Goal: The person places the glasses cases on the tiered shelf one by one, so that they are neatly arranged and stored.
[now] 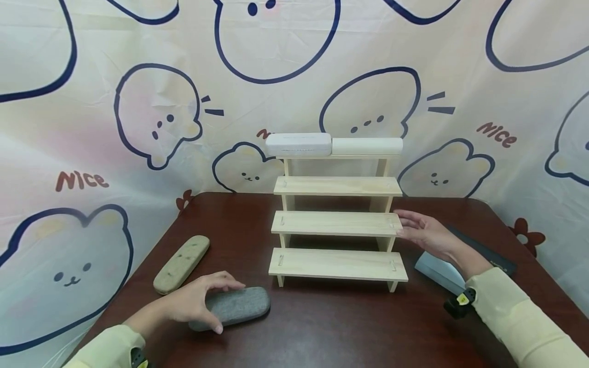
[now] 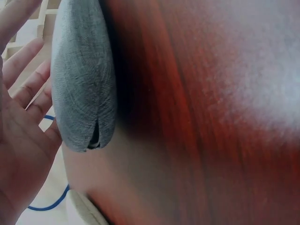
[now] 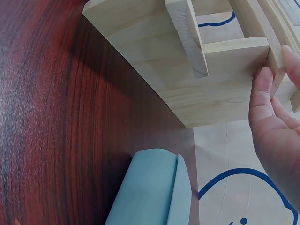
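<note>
Grey case (image 1: 245, 305) amid wide-spread left fingers (image 1: 223, 281) (right fingers (image 1: 411, 216) around shelf (image 1: 336, 223))

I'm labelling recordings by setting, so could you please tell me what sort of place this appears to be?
Probably a staged indoor tabletop setup: a pale cloth-like backdrop with blue-outlined cartoon faces hangs around a glossy reddish-brown wood-grained table that holds a pale wooden four-tier stepped rack.
</note>
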The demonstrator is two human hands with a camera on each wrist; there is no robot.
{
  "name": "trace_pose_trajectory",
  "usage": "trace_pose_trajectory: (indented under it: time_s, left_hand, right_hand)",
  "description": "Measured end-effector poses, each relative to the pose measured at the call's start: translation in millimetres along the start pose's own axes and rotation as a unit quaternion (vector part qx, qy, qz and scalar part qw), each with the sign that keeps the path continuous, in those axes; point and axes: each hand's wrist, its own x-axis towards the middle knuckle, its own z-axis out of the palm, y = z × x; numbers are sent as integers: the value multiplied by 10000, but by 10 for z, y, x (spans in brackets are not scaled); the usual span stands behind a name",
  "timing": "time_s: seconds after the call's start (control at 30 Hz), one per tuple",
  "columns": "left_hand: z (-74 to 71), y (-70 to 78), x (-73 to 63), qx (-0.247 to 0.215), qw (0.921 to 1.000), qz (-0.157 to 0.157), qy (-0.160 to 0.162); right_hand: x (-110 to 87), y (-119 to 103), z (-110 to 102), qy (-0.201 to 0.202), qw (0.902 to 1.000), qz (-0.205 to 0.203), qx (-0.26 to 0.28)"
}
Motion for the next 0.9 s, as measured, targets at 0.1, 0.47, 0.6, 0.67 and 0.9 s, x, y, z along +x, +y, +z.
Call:
trace_pose_trajectory:
  time_s: [0.1, 0.47, 0.6, 0.67, 0.9]
  left_hand:
    - [17, 5, -1, 118, 9999, -71, -8]
    - [70, -30, -9, 403, 9980, -480, -52]
    - [77, -37, -13, 494, 9970, -598, -66]
    - [85, -43, -18, 543, 9968, -579, -63]
    - [99, -50, -26, 622, 9969, -481, 98]
  right_hand:
    - [9, 6, -6, 24, 10000, 27, -27]
    - [-5, -10, -12, 40, 10000, 82, 6]
    - [-7, -9, -15, 55, 9999, 101, 22]
    - [-9, -7, -13, 52, 9999, 95, 19]
    - [-9, -8, -7, 79, 9999, 142, 30]
